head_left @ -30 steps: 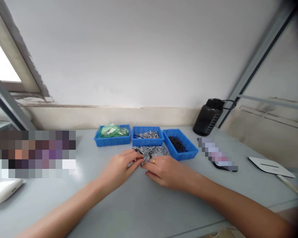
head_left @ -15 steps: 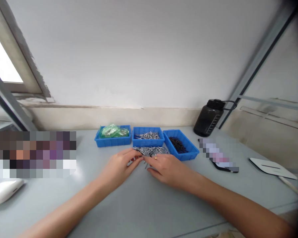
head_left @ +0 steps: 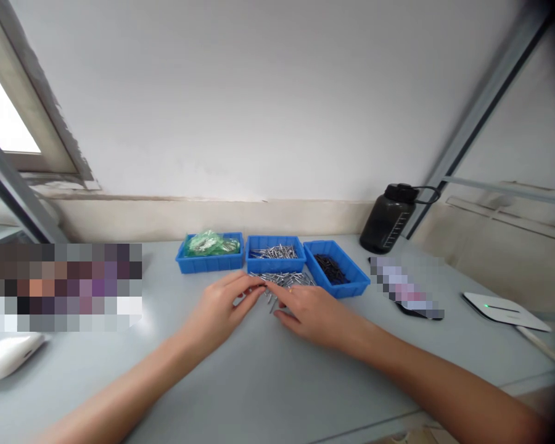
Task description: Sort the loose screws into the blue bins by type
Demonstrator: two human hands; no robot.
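A loose pile of silver metal pins (head_left: 290, 279) lies on the grey table (head_left: 259, 382) in front of three blue trays. My left hand (head_left: 218, 308) rests at the pile's left edge, fingers stretched toward it. My right hand (head_left: 311, 308), with a ring, lies flat at the pile's near side, fingertips touching the pins. The left tray (head_left: 210, 261) holds green plastic bags. The middle tray (head_left: 274, 263) holds more silver pins. The right tray (head_left: 346, 285) holds dark screws.
A dark water bottle (head_left: 388, 217) stands at the back right. A phone (head_left: 409, 296) and a flat white device (head_left: 506, 310) lie to the right. A white object (head_left: 4, 354) sits at the left edge. Wall and window frame rise behind.
Both hands have slid a little forward into the pin pile, and the fingertips have drawn closer together over it. The trays have not moved.
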